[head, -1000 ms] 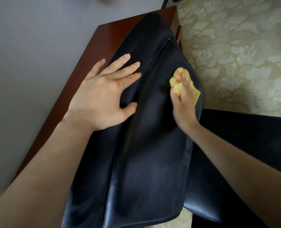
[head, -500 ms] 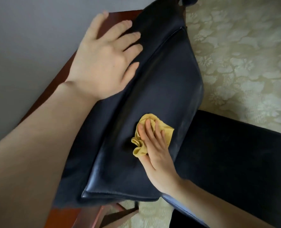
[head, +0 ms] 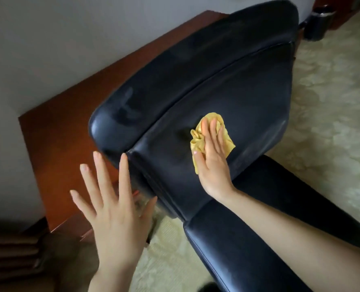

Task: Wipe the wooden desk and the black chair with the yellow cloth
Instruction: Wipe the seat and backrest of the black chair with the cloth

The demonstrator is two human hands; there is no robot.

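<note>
Moved since 0.5 s ago: left hand (head: pixel 115 213) has come off the upper pad of the chair back, where it lay flat, and is now lower, by that pad's near corner. Right hand (head: pixel 213 159) still lies flat on the cloth.
Left hand: released, all 5 fingers straight and fanned, holding nothing. Its fingertips overlap the chair's edge, but I cannot tell whether they touch it.
Right hand: palm down, fingers straight and close together, pressing the cloth onto the leather rather than clenching it. The thumb is stretched out along the cloth's near side.
Cloth: crumpled yellow cloth (head: pixel 197 142), bunched under the right fingers and sticking out on both sides of them. It sits on the backrest panel nearer the seat, just below the seam.
Chair: black leather chair (head: pixel 248 91), its back in 2 padded panels split by 1 curved seam, with faint smears on the upper panel. The right forearm crosses above the black seat (head: pixel 238 260).
Desk: reddish-brown wooden desk (head: pixel 69 127), behind the chair, against the grey wall (head: pixel 48 39).
Floor: pale floral-patterned carpet (head: pixel 332 144), to the right of the chair and under it.
</note>
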